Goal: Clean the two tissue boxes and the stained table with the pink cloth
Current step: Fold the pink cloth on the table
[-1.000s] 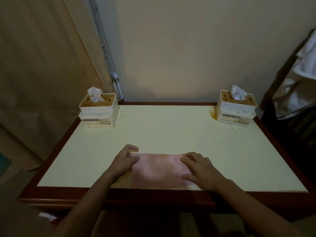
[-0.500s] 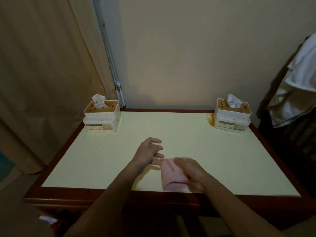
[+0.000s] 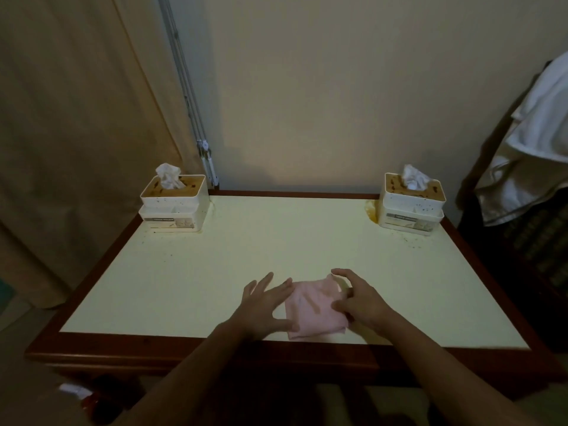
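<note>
Since half a second ago the pink cloth (image 3: 313, 305) has gone from a bunched lump in the right hand to a flat, folded, roughly square pad on the table (image 3: 215, 272), near its 6 o'clock edge; the left hand (image 3: 264, 305) has come down beside it; its fingers are spread wide, fingertips just touching the cloth's 9 o'clock edge, holding nothing; the right hand (image 3: 358, 299) rests curled on the cloth's 3 o'clock side, thumb and fingers loosely arched, pressing rather than gripping; 2 white, blocky plastic tissue boxes, brown-stained on top with crumpled tissue poking out, stand at 10 o'clock (image 3: 173, 204) and 2 o'clock (image 3: 412, 204); dark specks and a yellowish smear mark the smooth cream tabletop around them.
</note>
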